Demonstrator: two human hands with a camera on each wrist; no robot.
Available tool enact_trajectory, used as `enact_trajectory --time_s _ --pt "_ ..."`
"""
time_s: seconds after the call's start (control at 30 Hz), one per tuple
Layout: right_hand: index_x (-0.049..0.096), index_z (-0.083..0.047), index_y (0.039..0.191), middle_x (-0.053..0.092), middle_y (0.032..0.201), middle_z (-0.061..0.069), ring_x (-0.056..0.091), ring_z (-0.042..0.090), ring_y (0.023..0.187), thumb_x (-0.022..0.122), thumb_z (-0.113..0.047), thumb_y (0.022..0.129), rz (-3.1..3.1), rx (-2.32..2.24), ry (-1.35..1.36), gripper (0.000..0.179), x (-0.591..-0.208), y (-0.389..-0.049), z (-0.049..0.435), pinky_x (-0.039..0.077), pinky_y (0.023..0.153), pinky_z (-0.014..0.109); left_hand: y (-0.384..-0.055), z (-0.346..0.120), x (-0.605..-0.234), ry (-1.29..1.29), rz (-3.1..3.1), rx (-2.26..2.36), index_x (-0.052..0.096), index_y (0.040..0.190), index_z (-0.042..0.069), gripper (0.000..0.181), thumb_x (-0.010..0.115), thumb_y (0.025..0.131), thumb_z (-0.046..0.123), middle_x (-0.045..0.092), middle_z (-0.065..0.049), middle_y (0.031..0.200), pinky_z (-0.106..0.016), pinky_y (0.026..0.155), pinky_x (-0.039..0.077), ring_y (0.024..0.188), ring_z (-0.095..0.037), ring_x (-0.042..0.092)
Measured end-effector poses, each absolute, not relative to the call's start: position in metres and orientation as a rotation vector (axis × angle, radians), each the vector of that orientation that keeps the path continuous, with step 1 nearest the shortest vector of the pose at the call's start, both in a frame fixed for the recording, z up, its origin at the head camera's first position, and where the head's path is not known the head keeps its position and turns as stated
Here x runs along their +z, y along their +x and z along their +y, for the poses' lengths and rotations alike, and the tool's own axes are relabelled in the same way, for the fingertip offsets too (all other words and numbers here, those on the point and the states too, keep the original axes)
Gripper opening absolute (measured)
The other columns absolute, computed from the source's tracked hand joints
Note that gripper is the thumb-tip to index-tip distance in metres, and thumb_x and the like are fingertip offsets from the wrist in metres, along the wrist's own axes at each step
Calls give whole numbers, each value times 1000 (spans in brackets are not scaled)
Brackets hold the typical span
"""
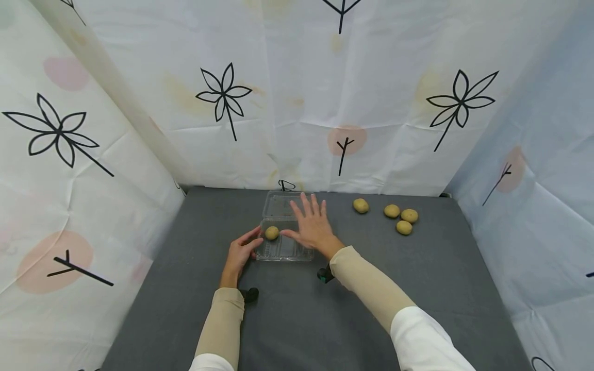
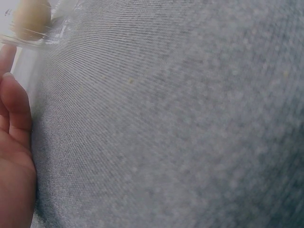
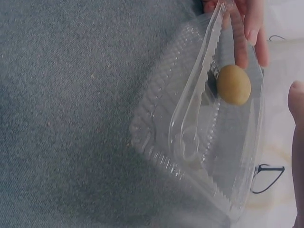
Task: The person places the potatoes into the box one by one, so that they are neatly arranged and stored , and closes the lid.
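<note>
A clear plastic clamshell container (image 1: 290, 252) lies with its lid (image 1: 280, 205) folded back toward the wall. One small yellow potato (image 1: 272, 233) sits inside, at the left end of the base; the right wrist view shows the same potato (image 3: 233, 85) through the clear walls. My left hand (image 1: 238, 256) holds the container's left side, its fingers and thumb at the rim close to the potato. Above the right part of the container, my right hand (image 1: 314, 226) is spread with straight fingers and holds nothing. The left wrist view catches only part of the left hand (image 2: 14, 123).
To the right on the grey table (image 1: 297, 319), a single potato (image 1: 360, 206) lies apart from a cluster of three, one of them a potato (image 1: 404, 227) nearest me. White patterned cloth (image 1: 297, 103) hangs behind the table and along both sides.
</note>
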State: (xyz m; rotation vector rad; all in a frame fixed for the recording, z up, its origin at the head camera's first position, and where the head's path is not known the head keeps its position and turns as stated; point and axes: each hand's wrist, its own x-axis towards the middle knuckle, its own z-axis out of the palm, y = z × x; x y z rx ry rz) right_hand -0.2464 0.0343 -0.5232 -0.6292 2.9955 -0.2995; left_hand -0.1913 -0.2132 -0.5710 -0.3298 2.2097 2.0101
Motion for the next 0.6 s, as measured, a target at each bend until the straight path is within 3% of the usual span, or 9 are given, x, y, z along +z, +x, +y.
enact_trajectory --time_s 0.2,0.6 --pt "15 -26 166 -1 174 12 -2 41 160 47 -75 95 3018 -274 -609 93 -523 -246 42 4 125 66 -191 -213 -571 -321 2200 2021 63 142 12 49 75 94 15 62 -15 144 -23 60 51 60 -10 53" --pt "12 -24 166 -1 174 14 -6 41 160 42 -77 95 3001 -290 -553 94 -533 -249 62 1 125 67 -199 -217 -593 -344 2202 2032 63 142 17 50 76 94 19 62 -15 144 -21 59 49 57 -8 49"
